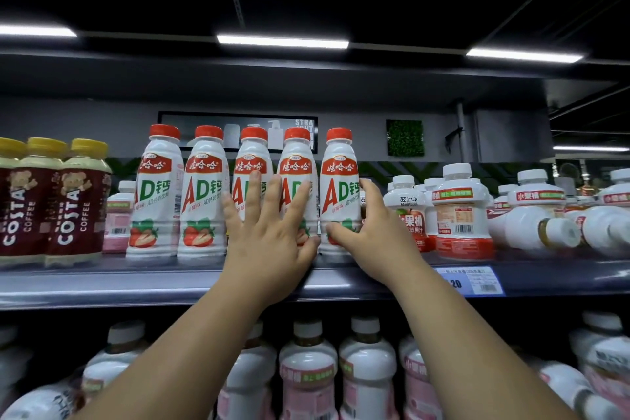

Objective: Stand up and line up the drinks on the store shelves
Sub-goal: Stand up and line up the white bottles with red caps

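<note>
Left hand (269,232), open, is bracing two bottles (254,155); right hand (371,232) is gripping the end bottle (339,167). Easing it gently flush is likely serving best

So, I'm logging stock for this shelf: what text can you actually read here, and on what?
"COSTA COFFEE": brown yellow-capped bottles.
"娃哈哈" and "AD钙": red-capped bottles.
"轻上" and "小果桶": white-capped bottles.
"STRA": dark wall poster.
"20": shelf price tag; its small print is blurred.
Labels on lower-shelf bottles: too blurred.
</note>
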